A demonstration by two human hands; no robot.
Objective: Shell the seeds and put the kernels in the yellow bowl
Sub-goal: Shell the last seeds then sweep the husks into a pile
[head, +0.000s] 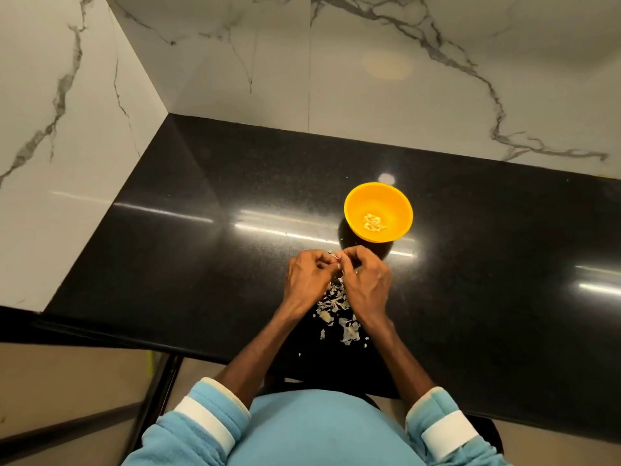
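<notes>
I see both hands meeting low over the black counter (201, 264), fingertips together. L hand (307, 275) and R hand (366, 284) are each curled, pinching a tiny pale seed (337, 263) btwn them; it's too small to tell more. The yellow bowl (366, 200) sits just beyond the hands w/ a small heap of kernels (374, 222) at its bottom. Shell bits (339, 311) lie scattered under and btwn the wrists, toward the counter's front edge.
</notes>
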